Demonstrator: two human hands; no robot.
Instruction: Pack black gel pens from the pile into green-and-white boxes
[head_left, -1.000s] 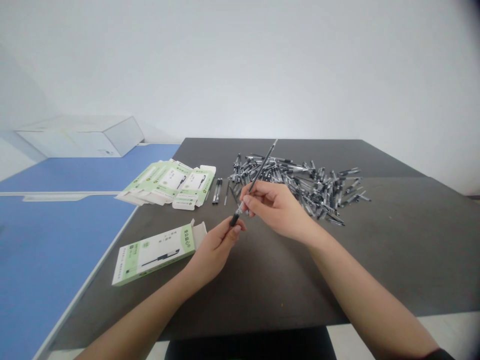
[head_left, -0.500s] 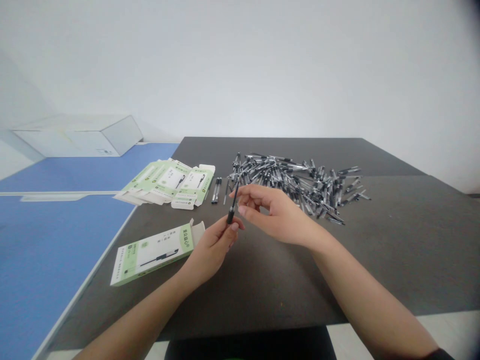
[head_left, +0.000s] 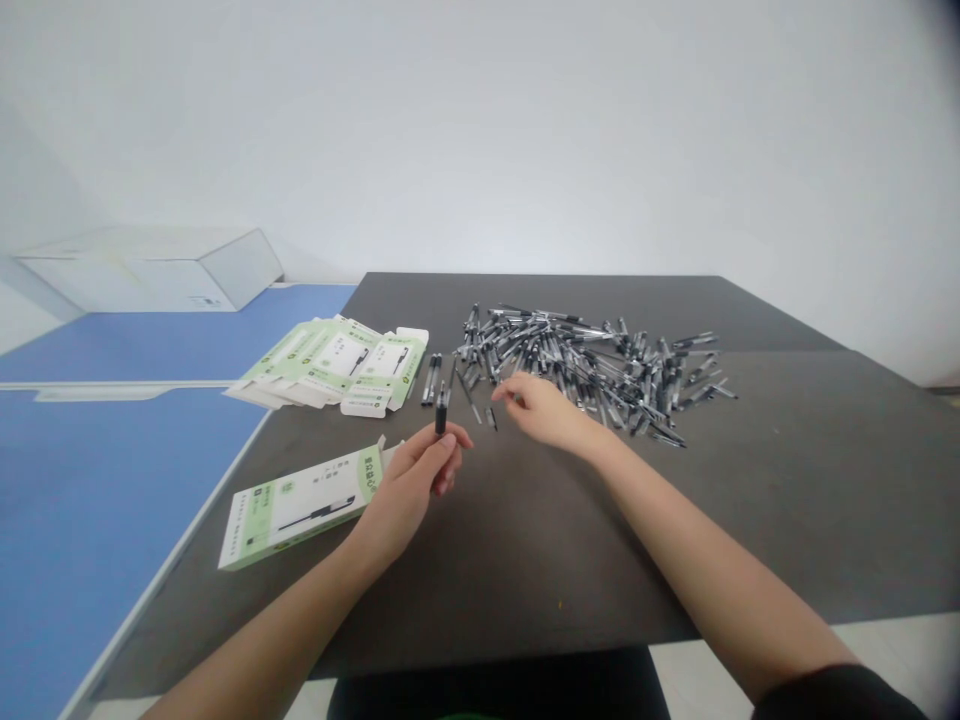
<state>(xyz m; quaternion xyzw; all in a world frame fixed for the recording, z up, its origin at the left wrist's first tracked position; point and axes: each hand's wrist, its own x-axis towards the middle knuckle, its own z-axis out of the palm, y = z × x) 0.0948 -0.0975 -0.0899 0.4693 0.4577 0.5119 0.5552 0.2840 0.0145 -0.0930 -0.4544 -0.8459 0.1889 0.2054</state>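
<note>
My left hand (head_left: 420, 480) is closed around a pen (head_left: 441, 415), with the black grip and thin tip pointing up and away from me. The rest of the pen is hidden in the fingers. My right hand (head_left: 544, 410) hovers at the near left side of a big pile of black and clear pens (head_left: 570, 350), fingers loosely curled and nothing visible in them. Just left of its fingertips, a short dark piece that looks like a pen cap (head_left: 490, 418) lies on the table. Beside that is a thin dark stick (head_left: 469, 400).
An open green-and-white pen box (head_left: 300, 505) lies beside my left wrist. Several flattened or stacked similar boxes (head_left: 337, 360) are behind it. Two pens (head_left: 431, 380) lie side by side near them. A white carton (head_left: 150, 280) stands on the blue surface (head_left: 112, 480) at left.
My right hand has drawn away from the pen, to the right. The left hand has shifted slightly left with the pen. The cap-like piece and thin stick now show on the table.
</note>
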